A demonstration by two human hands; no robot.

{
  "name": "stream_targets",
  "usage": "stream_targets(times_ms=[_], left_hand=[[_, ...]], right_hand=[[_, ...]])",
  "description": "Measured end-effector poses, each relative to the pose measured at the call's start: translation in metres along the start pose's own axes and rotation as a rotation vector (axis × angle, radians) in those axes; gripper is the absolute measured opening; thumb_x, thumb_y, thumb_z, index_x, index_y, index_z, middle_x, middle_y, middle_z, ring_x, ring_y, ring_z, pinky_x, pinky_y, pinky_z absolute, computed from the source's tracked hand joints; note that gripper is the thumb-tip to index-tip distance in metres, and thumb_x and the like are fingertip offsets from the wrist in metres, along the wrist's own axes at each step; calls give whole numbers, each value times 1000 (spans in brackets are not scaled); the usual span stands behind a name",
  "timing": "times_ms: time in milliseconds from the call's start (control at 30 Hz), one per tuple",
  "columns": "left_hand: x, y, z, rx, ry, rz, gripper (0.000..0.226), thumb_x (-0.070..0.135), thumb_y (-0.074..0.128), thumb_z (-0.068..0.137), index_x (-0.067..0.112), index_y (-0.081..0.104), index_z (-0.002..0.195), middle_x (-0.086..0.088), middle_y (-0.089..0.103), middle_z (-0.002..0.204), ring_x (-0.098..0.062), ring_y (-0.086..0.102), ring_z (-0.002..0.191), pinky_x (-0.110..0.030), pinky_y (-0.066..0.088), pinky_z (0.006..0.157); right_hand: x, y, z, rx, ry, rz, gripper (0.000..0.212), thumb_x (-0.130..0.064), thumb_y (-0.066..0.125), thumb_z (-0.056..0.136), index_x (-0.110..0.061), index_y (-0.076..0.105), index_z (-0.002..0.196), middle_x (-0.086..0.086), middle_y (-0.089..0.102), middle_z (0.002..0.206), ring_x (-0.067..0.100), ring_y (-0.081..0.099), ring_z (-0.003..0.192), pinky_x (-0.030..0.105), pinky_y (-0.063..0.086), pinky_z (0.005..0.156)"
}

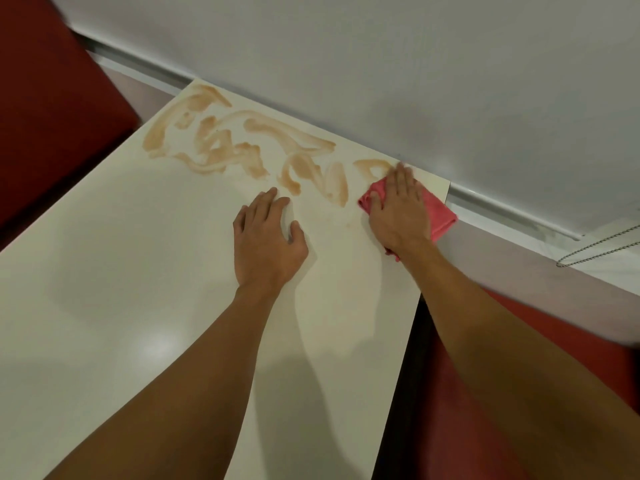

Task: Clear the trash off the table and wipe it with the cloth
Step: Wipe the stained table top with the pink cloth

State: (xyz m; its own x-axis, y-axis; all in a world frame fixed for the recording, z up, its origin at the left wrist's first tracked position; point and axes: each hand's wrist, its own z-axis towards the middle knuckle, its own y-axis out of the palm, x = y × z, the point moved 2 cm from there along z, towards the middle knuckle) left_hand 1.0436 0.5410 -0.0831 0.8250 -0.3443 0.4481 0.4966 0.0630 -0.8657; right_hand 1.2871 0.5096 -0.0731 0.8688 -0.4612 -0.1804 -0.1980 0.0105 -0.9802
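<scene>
The cream table (138, 271) was smooth and shiny, and a soft spot of light glowed on its near part. Wet brown smears (242, 147) ran in loops and streaks across its far side, from the far left corner almost to the far right corner.

The pink cloth (440, 213) lay folded on the table's far right corner, touching the last of the smears. The right hand (401, 206) lay flat on top of it, its fingers straight and close together, pressing down and gripping nothing. The left hand (266, 237) rested on the bare table just this side of the smears. Its fingers were spread and a little bent, and it held nothing.

A pale grey wall (381, 64) stood right behind the table. A white rail (502, 209) ran along the wall's bottom edge. A beaded cord (595, 247) hung in a loop on the right, over a pinkish ledge (519, 271).

A dark red seat (45, 116) stood to the left of the table. Another red seat (519, 393) sat low on the right, under the right arm.
</scene>
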Motion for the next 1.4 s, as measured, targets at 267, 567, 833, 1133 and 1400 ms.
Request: stream_targets(times_ms=[267, 567, 833, 1133, 1400], left_hand=[[-1, -1, -1, 45, 17, -61, 47, 28, 58, 97, 17, 61, 143, 0, 49, 159, -16, 36, 152, -42, 22, 126], [-2, -1, -2, 27, 18, -86, 48, 27, 56, 98, 16, 60, 144, -2, 47, 161, -17, 34, 153, -41, 17, 128], [-3, 1, 0, 20, 11, -102, 50, 24, 54, 96, 17, 59, 145, -1, 47, 161, -16, 33, 153, -42, 16, 129], [-1, 2, 0, 32, -19, -70, 48, 21, 51, 97, 18, 58, 145, 0, 45, 162, -15, 33, 154, -44, 15, 129], [-2, 1, 0, 27, -62, -36, 47, 25, 52, 100, 22, 57, 146, 2, 43, 164, -14, 29, 155, -43, 13, 130]], right_hand=[[33, -6, -47, -47, -216, -27, 70, -48, 14, 109, -13, 5, 168, 2, -4, 176, 13, -7, 162, 36, -1, 132], [0, 2, -80, -90, -469, -28, 70, -53, 10, 109, -17, 0, 168, -2, -9, 175, 10, -13, 161, 34, -5, 131], [-36, 10, -34, -19, -190, -27, 70, -47, 13, 110, -9, 4, 168, 7, -4, 176, 19, -8, 162, 41, -2, 132], [-19, 13, -26, 19, 24, -43, 74, -50, 11, 108, -6, 3, 167, 12, -4, 176, 24, -5, 163, 44, 0, 132], [0, 11, -51, -33, -305, -32, 75, -55, 10, 109, -10, 0, 168, 5, -8, 176, 17, -10, 162, 40, -1, 132]])
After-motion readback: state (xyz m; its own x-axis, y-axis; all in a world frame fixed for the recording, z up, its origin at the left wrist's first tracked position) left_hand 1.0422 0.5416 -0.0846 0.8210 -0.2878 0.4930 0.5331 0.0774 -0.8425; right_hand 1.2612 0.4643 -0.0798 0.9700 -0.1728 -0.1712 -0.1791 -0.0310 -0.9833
